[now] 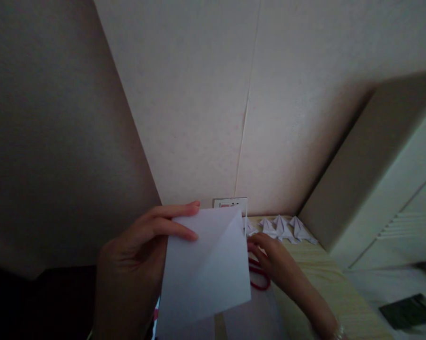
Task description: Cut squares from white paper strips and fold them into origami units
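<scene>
My left hand [138,245] grips a white sheet of paper [213,269] by its upper left edge, two fingers lying over the front. A diagonal crease runs down from the sheet's top right corner. At the sheet's right edge, my right hand [266,255] is closed, its fingertips pinching the paper there and partly hidden behind it. Red scissors handles [260,278] show just below and behind the right fingers; the blades are out of sight behind the paper.
Several folded white paper shapes [284,229] stand in a row along the back of the wooden table [322,274]. More white paper [255,316] lies under the held sheet. A wall socket [230,203] is behind it, with a pale cabinet [393,179] to the right.
</scene>
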The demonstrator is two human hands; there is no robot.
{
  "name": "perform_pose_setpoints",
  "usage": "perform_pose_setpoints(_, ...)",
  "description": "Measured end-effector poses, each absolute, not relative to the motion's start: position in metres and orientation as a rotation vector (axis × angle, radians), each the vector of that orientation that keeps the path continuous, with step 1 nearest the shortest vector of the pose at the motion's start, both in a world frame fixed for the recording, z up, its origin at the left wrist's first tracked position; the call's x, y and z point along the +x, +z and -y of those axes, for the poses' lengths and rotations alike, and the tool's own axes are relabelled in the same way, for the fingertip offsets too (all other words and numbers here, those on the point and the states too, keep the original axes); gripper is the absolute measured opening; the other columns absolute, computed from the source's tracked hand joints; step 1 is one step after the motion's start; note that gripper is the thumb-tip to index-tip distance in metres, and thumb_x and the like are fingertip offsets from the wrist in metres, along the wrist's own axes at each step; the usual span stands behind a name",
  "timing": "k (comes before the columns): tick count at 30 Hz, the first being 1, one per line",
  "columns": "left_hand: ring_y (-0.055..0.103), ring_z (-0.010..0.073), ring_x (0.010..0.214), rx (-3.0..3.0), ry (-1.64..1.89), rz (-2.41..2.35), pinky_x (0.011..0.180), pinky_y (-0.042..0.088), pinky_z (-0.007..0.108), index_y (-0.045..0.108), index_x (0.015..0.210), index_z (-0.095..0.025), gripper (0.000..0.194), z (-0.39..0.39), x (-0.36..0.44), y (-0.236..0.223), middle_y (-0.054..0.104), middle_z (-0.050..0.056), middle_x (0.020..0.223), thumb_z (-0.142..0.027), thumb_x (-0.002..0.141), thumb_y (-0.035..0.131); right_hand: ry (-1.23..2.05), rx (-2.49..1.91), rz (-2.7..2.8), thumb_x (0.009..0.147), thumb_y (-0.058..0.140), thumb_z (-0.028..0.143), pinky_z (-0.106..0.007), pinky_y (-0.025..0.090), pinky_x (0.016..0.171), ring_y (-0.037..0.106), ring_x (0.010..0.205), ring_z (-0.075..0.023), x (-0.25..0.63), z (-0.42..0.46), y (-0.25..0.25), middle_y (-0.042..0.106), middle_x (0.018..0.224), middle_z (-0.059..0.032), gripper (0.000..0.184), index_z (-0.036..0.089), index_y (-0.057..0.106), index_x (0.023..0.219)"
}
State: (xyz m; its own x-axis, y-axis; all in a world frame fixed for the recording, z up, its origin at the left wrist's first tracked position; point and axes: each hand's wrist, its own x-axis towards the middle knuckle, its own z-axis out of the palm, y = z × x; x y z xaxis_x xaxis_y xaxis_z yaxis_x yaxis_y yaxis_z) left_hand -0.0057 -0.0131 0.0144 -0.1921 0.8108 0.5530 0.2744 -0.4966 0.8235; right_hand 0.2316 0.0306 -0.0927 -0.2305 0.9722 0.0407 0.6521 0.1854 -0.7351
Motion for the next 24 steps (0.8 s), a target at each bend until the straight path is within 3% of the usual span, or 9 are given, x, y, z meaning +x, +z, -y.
perform_pose_setpoints(3, 0.077, 0.0149, 0.095, 1.811, 1.67, -1.299, 0.085, 0.059, 0.021, 0.077, 0.064, -0.038, 0.041, 0.012, -0.007, 0.01, 0.082, -0.011, 0.099, -0.008, 0.085, 0.06, 0.864, -1.356, 1.811, 0.109, 0.025, 0.048, -0.04, 0.057, 0.093, 0.071, 0.102, -0.0217, 0.222, -0.019, -0.048, 0.076, 0.111, -0.0089, 0.052, 0.022, 0.067, 0.124)
perform_pose_setpoints(4, 0.077, 0.0144, 0.094, 1.845, 1.662, -1.298, 0.086, 0.059, 0.021, 0.077, 0.064, -0.039, 0.042, 0.012, -0.005, 0.01, 0.082, -0.012, 0.099, -0.007, 0.085, 0.059, 0.866, -1.292, 1.749, 0.107, 0.024, 0.055, -0.037, 0.058, 0.09, 0.072, 0.1, -0.0207, 0.217, -0.014, -0.033, 0.076, 0.11, -0.0072, 0.056, 0.024, 0.067, 0.125)
perform_pose_setpoints(6, 0.077, 0.0147, 0.093, 1.911, 1.627, -1.278, 0.086, 0.058, 0.021, 0.077, 0.063, -0.04, 0.043, 0.013, 0.001, 0.01, 0.082, -0.012, 0.098, -0.006, 0.083, 0.059, 0.993, -1.078, 1.552, 0.095, 0.051, 0.065, -0.032, 0.058, 0.075, 0.071, 0.089, -0.0218, 0.207, -0.007, -0.009, 0.076, 0.097, -0.0066, 0.05, 0.021, 0.073, 0.108)
perform_pose_setpoints(8, 0.077, 0.016, 0.094, 1.865, 1.638, -1.277, 0.087, 0.058, 0.021, 0.079, 0.066, -0.039, 0.041, 0.013, 0.007, 0.01, 0.083, -0.01, 0.099, -0.007, 0.083, 0.06, 1.139, -1.031, 1.494, 0.085, 0.069, 0.06, -0.025, 0.047, 0.053, 0.061, 0.064, -0.0161, 0.199, -0.003, 0.005, 0.065, 0.069, -0.0003, 0.041, 0.019, 0.07, 0.08)
perform_pose_setpoints(12, 0.081, 0.0191, 0.088, 1.303, 1.835, -1.122, 0.068, 0.064, 0.022, 0.079, 0.104, -0.038, 0.018, 0.01, 0.014, 0.01, 0.084, -0.003, 0.107, -0.034, 0.093, 0.066, 1.175, -1.043, 1.401, 0.085, 0.069, 0.039, -0.022, 0.036, 0.049, 0.049, 0.055, -0.0108, 0.194, -0.004, 0.012, 0.053, 0.06, 0.0042, 0.026, 0.019, 0.064, 0.07)
perform_pose_setpoints(15, 0.081, 0.0202, 0.081, 1.25, 1.61, -0.965, 0.06, 0.064, 0.021, 0.075, 0.117, -0.037, 0.037, 0.01, 0.015, 0.011, 0.084, 0.001, 0.106, -0.051, 0.082, 0.078, 1.131, -1.026, 1.406, 0.084, 0.069, 0.035, -0.021, 0.033, 0.044, 0.044, 0.051, -0.0099, 0.194, -0.003, 0.012, 0.051, 0.056, 0.0051, 0.022, 0.019, 0.068, 0.07)
perform_pose_setpoints(17, 0.078, 0.0159, 0.065, 1.166, 1.463, -1.0, 0.05, 0.058, 0.016, 0.077, 0.109, -0.033, 0.037, 0.012, 0.018, 0.015, 0.084, -0.001, 0.084, -0.037, 0.074, 0.087, 1.133, -0.992, 1.404, 0.084, 0.071, 0.034, -0.021, 0.032, 0.042, 0.044, 0.049, -0.0094, 0.194, -0.002, 0.014, 0.052, 0.054, 0.0052, 0.021, 0.019, 0.069, 0.069)
perform_pose_setpoints(19, 0.071, 0.0101, 0.05, 1.071, 1.389, -1.091, 0.045, 0.051, 0.011, 0.08, 0.091, -0.028, 0.023, 0.015, 0.022, 0.019, 0.077, -0.006, 0.062, -0.024, 0.069, 0.086, 1.148, -0.967, 1.372, 0.082, 0.074, 0.033, -0.02, 0.033, 0.042, 0.046, 0.049, -0.0089, 0.193, 0.0, 0.015, 0.057, 0.057, 0.0044, 0.018, 0.019, 0.072, 0.072)
perform_pose_setpoints(24, 0.07, 0.0133, 0.051, 1.04, 1.353, -1.205, 0.048, 0.054, 0.015, 0.078, 0.079, -0.024, 0.014, 0.016, 0.021, 0.024, 0.078, -0.003, 0.061, -0.027, 0.068, 0.084, 1.174, -0.934, 1.307, 0.075, 0.083, 0.029, -0.019, 0.046, 0.054, 0.063, 0.062, -0.0113, 0.193, 0.005, 0.014, 0.073, 0.069, 0.0016, 0.011, 0.021, 0.075, 0.076)
